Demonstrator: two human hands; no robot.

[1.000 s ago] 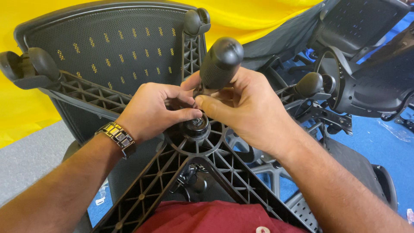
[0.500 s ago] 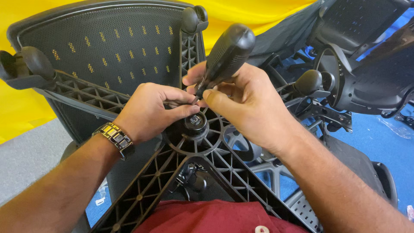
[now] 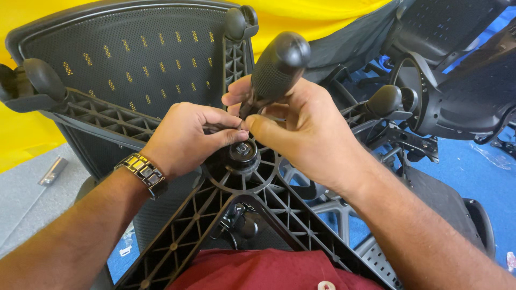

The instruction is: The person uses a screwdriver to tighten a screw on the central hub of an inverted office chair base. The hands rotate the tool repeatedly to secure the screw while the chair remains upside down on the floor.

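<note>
A black screwdriver (image 3: 274, 72) with a thick, stippled, round-ended handle stands tilted above the hub (image 3: 243, 153) of an upturned ribbed black chair base (image 3: 183, 215). The right hand (image 3: 301, 134) curls around its lower handle, fingers clenched on it. The left hand (image 3: 185, 137), wearing a metal wristwatch (image 3: 142, 172), pinches something small beside the shaft, too hidden to identify.

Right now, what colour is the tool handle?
Black, textured tool handle; head view shows it best.

hub (image 3: 243, 153) ringed by spokes (image 3: 183, 225), casters (image 3: 43, 80)
</note>
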